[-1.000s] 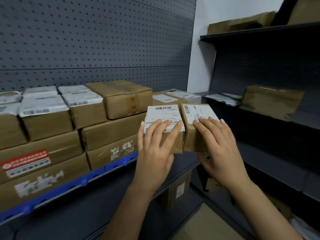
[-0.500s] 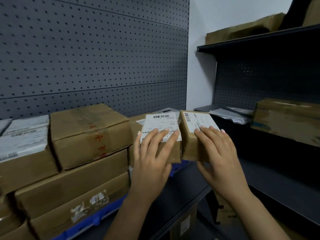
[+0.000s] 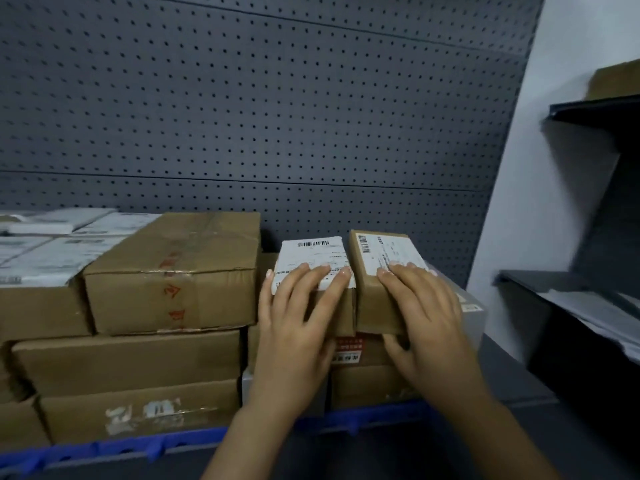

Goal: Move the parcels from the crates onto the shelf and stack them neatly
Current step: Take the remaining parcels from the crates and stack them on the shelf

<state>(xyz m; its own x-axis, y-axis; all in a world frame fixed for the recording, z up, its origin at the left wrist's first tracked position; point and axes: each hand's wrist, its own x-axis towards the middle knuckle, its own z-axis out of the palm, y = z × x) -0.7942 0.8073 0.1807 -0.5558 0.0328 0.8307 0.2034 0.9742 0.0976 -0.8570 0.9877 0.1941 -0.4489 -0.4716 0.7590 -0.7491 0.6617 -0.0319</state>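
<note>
Placement is the step in hand. The left hand [image 3: 298, 317] grips the white-labelled parcel [image 3: 313, 265], with its fingers laid over the top face and its thumb against the left side. The right hand [image 3: 426, 317] pinches the brown parcel [image 3: 381, 299], fingers on the label above and thumb tucked beneath the front edge. The hands sit apart, one parcel each, and the two parcels touch side by side.

Both parcels are at the right end of the shelf [image 3: 505, 379], above the lower stack [image 3: 363, 382] of cartons there. They are just right of the large carton [image 3: 173, 271] and close to the pegboard back panel [image 3: 277, 116]. The palms hide the undersides, so I cannot tell whether either parcel already rests on the stack. The brown parcel looks slightly tilted, its front raised by the thumb.

I judge the next move to be seating both parcels flat. The right thumb must slip out from under so the brown parcel drops level. Both should then be pushed back until their fronts line up with the cartons below and with the front of the large carton. A gap shows between the large carton and the white-labelled parcel, and sliding the pair left would close it. Releasing too early risks the tilted parcel sliding forward off the stack. A second shelving unit [image 3: 588, 306] stands to the right.
</note>
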